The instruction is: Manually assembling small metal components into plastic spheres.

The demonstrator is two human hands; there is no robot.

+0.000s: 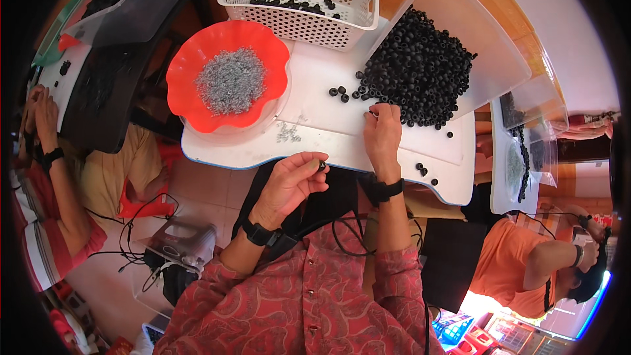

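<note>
My left hand is raised at the table's near edge, with thumb and forefinger pinching a small black ring-shaped piece. My right hand reaches to the near left side of a heap of similar black pieces. Its fingers are pinched together, and a dark spot shows at their tips, too small to make out. The heap spills from a clear plastic bin tipped toward me. To the left, a red wavy-rimmed bowl holds many tiny silvery bits.
A white perforated basket with some black pieces stands behind. Loose black pieces and silvery bits lie on the white table. One person works at the left, another at the right. Cables hang at lower left.
</note>
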